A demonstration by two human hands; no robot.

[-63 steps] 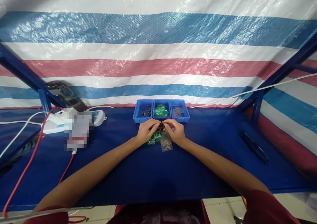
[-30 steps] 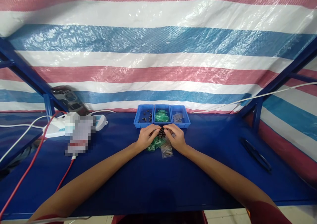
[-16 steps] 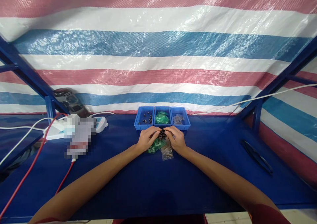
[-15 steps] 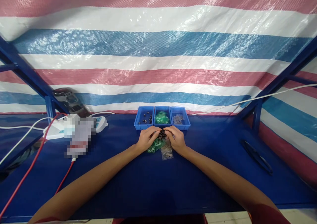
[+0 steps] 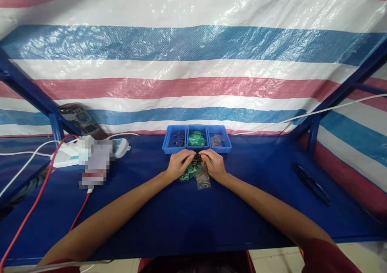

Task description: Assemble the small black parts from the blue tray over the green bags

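My left hand [image 5: 179,164] and my right hand [image 5: 213,164] face each other just in front of three joined blue bins, fingers bent together around a cluster of small dark parts [image 5: 197,159]. What exactly each hand's fingertips grip is too small to make out. Below the fingers lie green packets [image 5: 189,173] and a clear bag of small metal pieces [image 5: 203,179]. The left bin [image 5: 174,149] has several dark parts in it, the middle bin [image 5: 197,138] green packets, the right bin [image 5: 219,149] clear bags.
On the blue table [image 5: 181,220] at left are a white power strip [image 5: 65,158], a blurred-out device [image 5: 97,160] and red and white cables. Behind them leans a dark packaged item [image 5: 81,120]. A black looped object [image 5: 311,183] lies at right.
The view has shifted slightly, so the table and bins appear a little higher. Both hands remain together over the dark parts.
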